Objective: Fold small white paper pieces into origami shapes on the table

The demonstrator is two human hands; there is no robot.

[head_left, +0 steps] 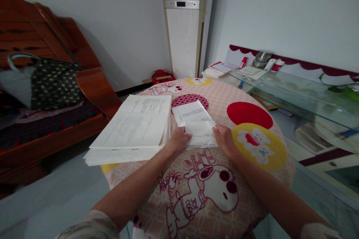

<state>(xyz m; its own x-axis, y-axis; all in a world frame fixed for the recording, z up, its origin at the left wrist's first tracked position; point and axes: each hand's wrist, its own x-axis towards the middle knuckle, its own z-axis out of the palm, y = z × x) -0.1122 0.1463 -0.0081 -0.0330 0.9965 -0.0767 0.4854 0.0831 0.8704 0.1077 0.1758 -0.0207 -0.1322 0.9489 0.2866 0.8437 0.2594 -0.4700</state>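
Observation:
A printed sheet of paper (190,114) lies on the round table, its near part folded up over itself. My left hand (179,139) grips the left side of the folded part, thumb on top. At the opposite side my right hand (223,140) pinches the fold's right edge between thumb and fingers. Just left of the sheet rests a thick stack of printed papers (131,125), whose top sheet shows a crease across it. How many layers are in my hands I cannot tell.
A patterned tablecloth (207,209) covers the table. On the right stands a glass-topped cabinet (297,95) bearing papers, a cup and metal tins. A wooden sofa (95,86) with a dark patterned bag (54,82) is at left. Behind the table rises a white floor-standing air conditioner (183,37).

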